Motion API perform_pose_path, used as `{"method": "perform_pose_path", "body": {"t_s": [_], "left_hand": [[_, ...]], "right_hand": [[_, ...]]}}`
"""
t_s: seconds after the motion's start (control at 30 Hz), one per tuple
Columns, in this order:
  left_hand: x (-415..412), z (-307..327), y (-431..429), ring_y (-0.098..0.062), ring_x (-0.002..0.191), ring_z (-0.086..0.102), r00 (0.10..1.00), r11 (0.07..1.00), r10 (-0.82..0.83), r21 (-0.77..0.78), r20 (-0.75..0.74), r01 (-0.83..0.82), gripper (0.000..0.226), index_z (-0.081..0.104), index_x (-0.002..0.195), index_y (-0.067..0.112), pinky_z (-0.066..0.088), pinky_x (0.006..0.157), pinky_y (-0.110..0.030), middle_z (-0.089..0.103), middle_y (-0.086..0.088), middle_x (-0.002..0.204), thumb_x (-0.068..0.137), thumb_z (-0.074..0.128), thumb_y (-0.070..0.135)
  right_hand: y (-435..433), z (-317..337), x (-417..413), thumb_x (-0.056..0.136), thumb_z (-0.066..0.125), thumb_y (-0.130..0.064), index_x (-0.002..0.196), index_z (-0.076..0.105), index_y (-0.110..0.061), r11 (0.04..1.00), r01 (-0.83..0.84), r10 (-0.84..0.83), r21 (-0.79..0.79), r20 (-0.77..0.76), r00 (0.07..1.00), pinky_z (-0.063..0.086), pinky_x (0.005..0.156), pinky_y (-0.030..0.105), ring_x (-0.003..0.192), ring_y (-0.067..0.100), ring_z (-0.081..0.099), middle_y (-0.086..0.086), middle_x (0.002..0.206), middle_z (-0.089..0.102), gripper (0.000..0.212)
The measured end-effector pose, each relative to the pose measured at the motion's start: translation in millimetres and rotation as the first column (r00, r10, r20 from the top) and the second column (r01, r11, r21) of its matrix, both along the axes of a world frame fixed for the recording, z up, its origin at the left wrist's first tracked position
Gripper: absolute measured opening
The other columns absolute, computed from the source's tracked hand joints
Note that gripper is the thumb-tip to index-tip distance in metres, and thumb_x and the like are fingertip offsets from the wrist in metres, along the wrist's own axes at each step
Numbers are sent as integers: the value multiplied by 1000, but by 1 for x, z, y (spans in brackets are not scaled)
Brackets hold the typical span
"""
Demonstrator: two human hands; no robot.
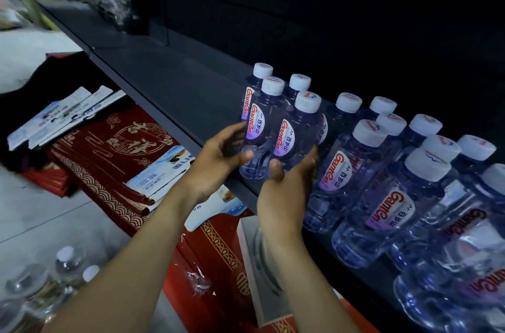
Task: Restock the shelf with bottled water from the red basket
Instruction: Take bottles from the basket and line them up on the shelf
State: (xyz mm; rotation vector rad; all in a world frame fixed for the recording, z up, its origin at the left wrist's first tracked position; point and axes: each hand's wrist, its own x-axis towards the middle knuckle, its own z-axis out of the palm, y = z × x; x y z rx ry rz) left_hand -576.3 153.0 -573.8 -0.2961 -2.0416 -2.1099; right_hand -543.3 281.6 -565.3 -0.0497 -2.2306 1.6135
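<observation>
Left hand (221,158): your fingers curl around the left side of four clear white-capped water bottles (273,125).
Right hand (284,190): cupping them underneath.
Bottles: at dark shelf (175,92) front edge, 12 o'clock.
Stocked: rows to 3 o'clock.
Left: blurred bottles (65,267) at 8 o'clock; basket unseen.

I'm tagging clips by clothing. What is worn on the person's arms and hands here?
Nothing visible: the left hand and right hand are bare, without gloves, rings, watch or bracelets, and both forearms are uncovered to the frame's edge, with no sleeve showing.
</observation>
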Motion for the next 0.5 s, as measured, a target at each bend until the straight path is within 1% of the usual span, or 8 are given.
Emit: {"method": "perform_pose_path", "body": {"t_s": [0.03, 0.1, 0.13, 0.2, 0.27, 0.37, 0.47, 0.5], "left_hand": [[2, 0, -1, -13, 121, 60, 1000, 1000, -7, -27, 9, 8, 62, 47, 142, 15, 52, 98, -29, 63, -2, 130, 86, 65, -7], [5, -1, -1, -15, 118, 62, 999, 999, -11, -50, 33, 13, 72, 46, 142, 16, 53, 97, -30, 62, -5, 128, 81, 68, -13], [5, -1, 0, -15, 116, 63, 999, 998, 0, -64, 37, 3, 72, 46, 142, 14, 53, 96, -29, 63, -6, 126, 80, 68, -16], [4, 0, 1, -9, 110, 65, 999, 993, 37, -114, 28, -33, 66, 49, 138, 10, 53, 93, -25, 66, -3, 120, 80, 67, -16], [4, 0, 2, -2, 105, 66, 998, 988, 63, -141, 31, -58, 61, 52, 135, 9, 53, 89, -19, 67, 1, 118, 81, 66, -16], [4, -1, 2, -7, 108, 65, 997, 986, 76, -150, 33, -70, 61, 51, 136, 9, 53, 90, -20, 67, -4, 121, 82, 66, -15], [3, -2, 2, -11, 110, 65, 995, 982, 92, -165, 26, -87, 60, 52, 135, 9, 53, 91, -21, 66, -5, 121, 81, 66, -15], [3, -1, 3, -10, 110, 64, 995, 981, 98, -170, 25, -92, 60, 52, 135, 9, 53, 90, -20, 66, -5, 120, 81, 66, -15]], "right_hand": [[0, 0, 1, 99, 53, -16, 156, 6, -27, 1000, -6, 6, -3, 6, 1000, 32, 112, 26, 140, 17, 33, 6, 158, 27, 74], [0, 1, 1, 97, 57, -17, 155, 9, -27, 1000, 1, -1, -11, -5, 1000, 32, 106, 18, 132, 7, 37, 4, 157, 29, 76], [0, 0, 1, 95, 60, -17, 155, 9, -27, 1000, 8, -8, -14, -9, 1000, 33, 107, 19, 130, 6, 38, 5, 156, 30, 79], [1, -3, 0, 93, 64, -18, 154, 8, -28, 1000, 10, -10, 0, -1, 1000, 38, 111, 35, 134, 17, 41, 9, 155, 32, 83], [0, -5, 0, 94, 62, -16, 154, 5, -30, 1000, 4, -5, 10, 18, 1000, 40, 111, 43, 138, 25, 40, 11, 156, 30, 83], [-3, -6, -1, 96, 59, -15, 154, 0, -32, 999, 10, -10, 31, 9, 1000, 38, 112, 45, 143, 25, 33, 10, 160, 23, 84], [-7, -4, 0, 95, 59, -17, 148, -2, -45, 999, 36, -36, 18, -5, 999, 37, 112, 47, 144, 25, 32, 7, 161, 21, 85], [-8, -2, 1, 95, 58, -18, 147, -1, -47, 999, 39, -39, 2, 2, 999, 37, 112, 46, 143, 24, 32, 6, 161, 21, 84]]}}
